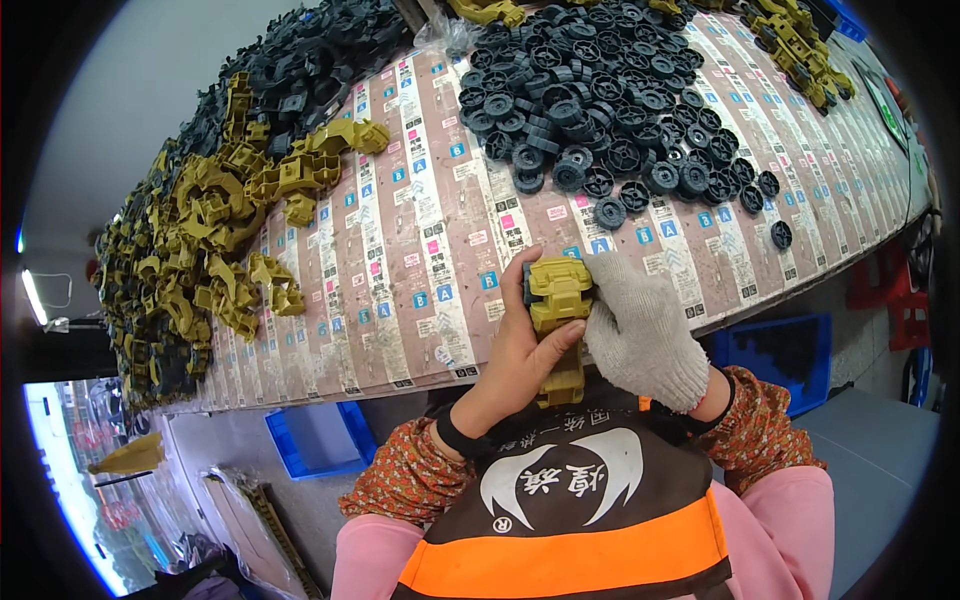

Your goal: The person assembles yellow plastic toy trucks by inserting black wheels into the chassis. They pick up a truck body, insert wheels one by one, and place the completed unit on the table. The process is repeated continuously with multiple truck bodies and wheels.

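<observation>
Over the near edge of the table, my bare left hand [506, 362] grips a yellow plastic toy vehicle body [560, 288], its thumb across the near side. A dark piece shows at the body's upper left corner. My right hand [645, 335], in a pale knitted glove, is closed against the right side of the same body; its fingertips and anything between them are hidden. Below the hands another yellow section [562, 385] hangs toward my apron, apparently part of the same toy. Beyond the hands lies a heap of black toy wheels [600, 100], with a single wheel [781, 235] off to the right.
Yellow toy vehicle parts [215, 205] are heaped on the table's left, with dark plastic parts [290, 70] behind them. More yellow vehicles [805, 55] lie at the far right. Below the table are a blue bin [320, 440], another blue bin [808, 365] and red stools [905, 315].
</observation>
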`<act>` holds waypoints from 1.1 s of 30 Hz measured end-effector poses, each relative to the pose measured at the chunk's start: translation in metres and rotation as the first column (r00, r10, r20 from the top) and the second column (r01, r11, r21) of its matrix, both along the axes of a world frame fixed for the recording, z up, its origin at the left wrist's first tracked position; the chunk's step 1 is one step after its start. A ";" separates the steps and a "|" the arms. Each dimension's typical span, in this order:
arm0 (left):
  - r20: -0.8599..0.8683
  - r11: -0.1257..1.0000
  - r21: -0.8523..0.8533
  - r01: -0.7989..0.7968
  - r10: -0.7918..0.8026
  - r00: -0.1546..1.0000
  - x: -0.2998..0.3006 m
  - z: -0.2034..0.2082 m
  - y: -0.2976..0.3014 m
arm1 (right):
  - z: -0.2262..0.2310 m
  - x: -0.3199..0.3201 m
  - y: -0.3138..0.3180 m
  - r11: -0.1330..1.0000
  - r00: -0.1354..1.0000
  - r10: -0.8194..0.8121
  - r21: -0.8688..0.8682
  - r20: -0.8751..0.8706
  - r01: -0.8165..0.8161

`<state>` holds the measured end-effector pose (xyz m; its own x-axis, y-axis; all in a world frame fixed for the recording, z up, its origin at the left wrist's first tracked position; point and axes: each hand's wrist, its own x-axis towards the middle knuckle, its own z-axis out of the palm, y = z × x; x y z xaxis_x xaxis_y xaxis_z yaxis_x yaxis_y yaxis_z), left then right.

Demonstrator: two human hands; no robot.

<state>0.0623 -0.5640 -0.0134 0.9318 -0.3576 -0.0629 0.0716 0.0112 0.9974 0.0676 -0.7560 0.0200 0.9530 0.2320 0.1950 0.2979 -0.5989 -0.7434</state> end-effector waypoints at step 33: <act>-0.473 0.737 -0.455 -0.500 0.276 0.837 0.020 0.001 0.020 | 0.020 0.018 -0.010 0.958 0.791 0.235 0.272 -0.565 -0.091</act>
